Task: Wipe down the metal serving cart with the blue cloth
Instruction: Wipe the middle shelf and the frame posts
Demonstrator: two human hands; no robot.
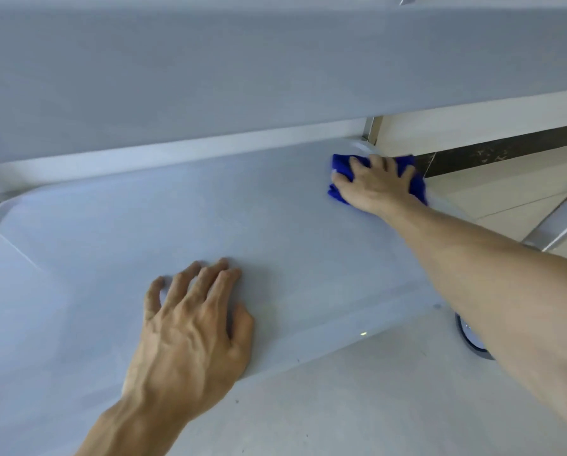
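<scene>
View: you look down from head height onto a lower shelf of the metal serving cart (183, 205), with the shelf above (210, 70) crossing the top of the picture.
Left hand: your left hand (190, 327) lies palm down on the near part of the lower shelf, fingers spread and flat, gripping nothing.
Right hand: your right hand (376, 184) reaches to the far right corner of the same shelf, fingers splayed and pressed flat on top of the blue cloth (341, 166).
Blue cloth: bunched under your right palm, touching the shelf surface just beside the corner post (371, 128); blue shows at both sides of the hand.
Hands together or apart: well apart, left near, right far.
Shelf surface: pale, smooth, with a raised rim.
Below: a caster wheel (469, 337) shows under your right forearm, on a pale floor (357, 406).
</scene>
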